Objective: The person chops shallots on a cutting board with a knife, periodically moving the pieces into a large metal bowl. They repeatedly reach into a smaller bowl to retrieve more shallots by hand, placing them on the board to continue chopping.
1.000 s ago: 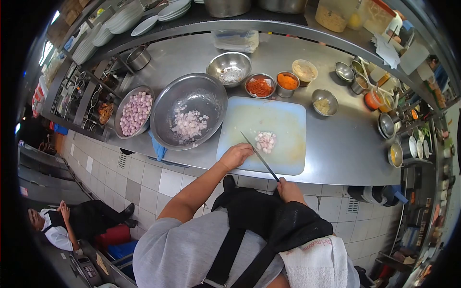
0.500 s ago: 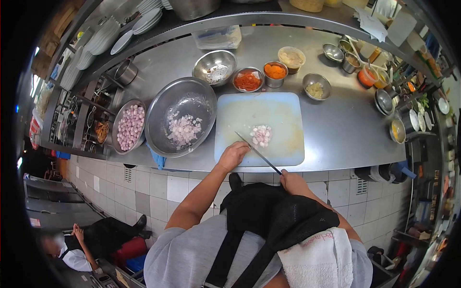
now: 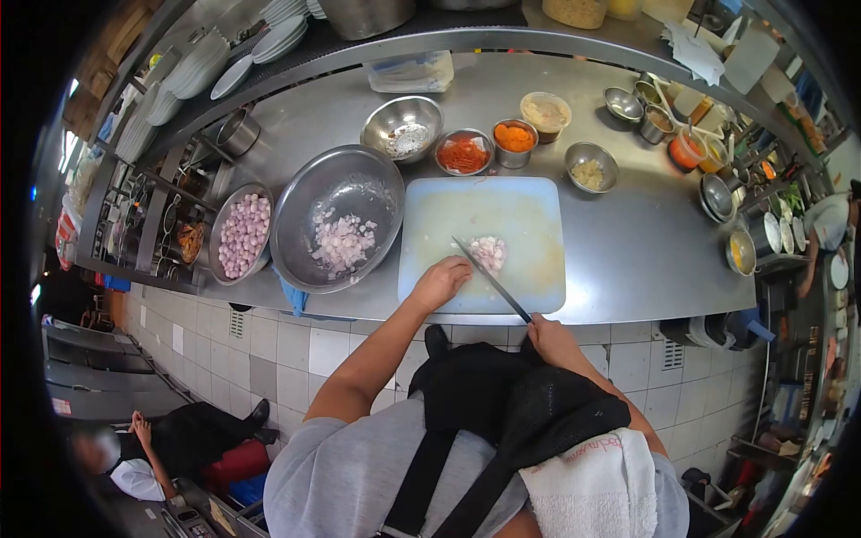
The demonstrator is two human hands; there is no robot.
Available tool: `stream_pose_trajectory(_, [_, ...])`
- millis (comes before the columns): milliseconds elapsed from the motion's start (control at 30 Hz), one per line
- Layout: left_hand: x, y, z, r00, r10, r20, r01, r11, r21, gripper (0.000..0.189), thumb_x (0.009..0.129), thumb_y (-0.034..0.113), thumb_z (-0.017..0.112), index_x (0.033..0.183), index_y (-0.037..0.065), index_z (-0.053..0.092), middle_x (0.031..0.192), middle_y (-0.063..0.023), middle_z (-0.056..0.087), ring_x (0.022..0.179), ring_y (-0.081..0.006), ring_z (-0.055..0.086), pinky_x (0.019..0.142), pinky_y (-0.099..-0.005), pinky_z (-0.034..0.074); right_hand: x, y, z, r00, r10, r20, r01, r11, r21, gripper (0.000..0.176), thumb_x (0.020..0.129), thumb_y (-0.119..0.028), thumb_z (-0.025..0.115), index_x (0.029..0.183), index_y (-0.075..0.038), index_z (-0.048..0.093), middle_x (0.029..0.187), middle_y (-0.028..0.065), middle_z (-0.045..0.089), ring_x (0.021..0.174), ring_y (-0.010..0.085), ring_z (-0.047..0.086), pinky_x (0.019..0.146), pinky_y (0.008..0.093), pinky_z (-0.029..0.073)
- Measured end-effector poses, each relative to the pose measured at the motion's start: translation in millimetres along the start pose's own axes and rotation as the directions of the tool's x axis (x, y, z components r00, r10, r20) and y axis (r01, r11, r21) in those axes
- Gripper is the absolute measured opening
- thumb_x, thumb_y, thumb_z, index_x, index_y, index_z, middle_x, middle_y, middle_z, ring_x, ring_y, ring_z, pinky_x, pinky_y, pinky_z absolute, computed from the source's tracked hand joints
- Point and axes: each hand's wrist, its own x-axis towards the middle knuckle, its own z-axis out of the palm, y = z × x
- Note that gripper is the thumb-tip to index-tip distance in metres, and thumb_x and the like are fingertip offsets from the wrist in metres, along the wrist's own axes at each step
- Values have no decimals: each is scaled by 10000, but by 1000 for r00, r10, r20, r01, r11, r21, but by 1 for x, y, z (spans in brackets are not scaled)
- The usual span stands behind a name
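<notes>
My right hand (image 3: 551,337) is closed round the handle of a kitchen knife (image 3: 495,283) at the near edge of the cutting board (image 3: 538,204). The blade slants up and left across the board, its tip beside the left side of a small pile of chopped shallots (image 3: 490,252). My left hand (image 3: 443,282) rests on the board left of the blade with its fingers curled together. Whatever they hold, if anything, is hidden. Left of the board, a large metal bowl (image 3: 300,193) contains more chopped shallots (image 3: 343,244).
A bowl of whole peeled shallots (image 3: 244,237) stands far left. Behind the board are a metal bowl (image 3: 421,109), shredded red food (image 3: 463,153), an orange-filled container (image 3: 514,137) and a lidded tub (image 3: 546,113). Another person (image 3: 143,448) sits lower left; someone else (image 3: 826,220) stands at the right edge.
The knife has swung right and away from me, to the shallot pile. My left hand has shifted slightly right. A second person has come into view at the right edge.
</notes>
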Motion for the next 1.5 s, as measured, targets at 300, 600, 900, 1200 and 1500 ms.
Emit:
stream_pose_trajectory(300, [-8,-3,-1,999,30,44,-31,999,18,61,942,65,706,954,22,747,1106,-112,725,1023,-321,711,891,-428,601,-2,-14,5,1000,-14,3,14,995,-100,238,1062,-227,526,1130,-10,595,868,275,736,863,505,722,765,641,549])
stream_pose_trajectory(600, [-10,-6,1,999,51,14,-52,998,34,70,920,48,748,986,27,752,1091,-110,729,976,-332,726,856,-422,614,-9,-29,-2,1000,12,-8,-13,991,-135,231,1061,-226,517,1105,-13,598,870,275,738,850,497,724,754,636,555])
stream_pose_trajectory(900, [-16,-7,6,997,64,-33,-62,996,58,80,915,43,750,994,41,757,1104,-102,737,991,-322,730,866,-412,620,-6,-22,3,998,40,56,-35,995,-94,259,1069,-244,512,1157,-20,608,903,270,742,896,500,720,796,634,553])
stream_pose_trajectory(1200, [-19,-5,8,998,17,-60,-16,1000,24,90,924,46,727,1008,46,757,1114,-105,732,1019,-327,723,873,-428,617,-8,-18,-2,998,27,54,-21,994,-110,242,1062,-254,547,1125,-25,594,884,267,734,873,499,716,781,632,550])
stream_pose_trajectory(1500, [-21,-6,14,990,53,-130,-46,997,58,91,909,28,759,997,53,766,1075,-103,736,954,-325,732,833,-415,628,-12,-14,3,1000,-4,5,4,998,-63,233,1061,-258,543,1119,-37,587,877,282,728,861,512,709,774,656,531])
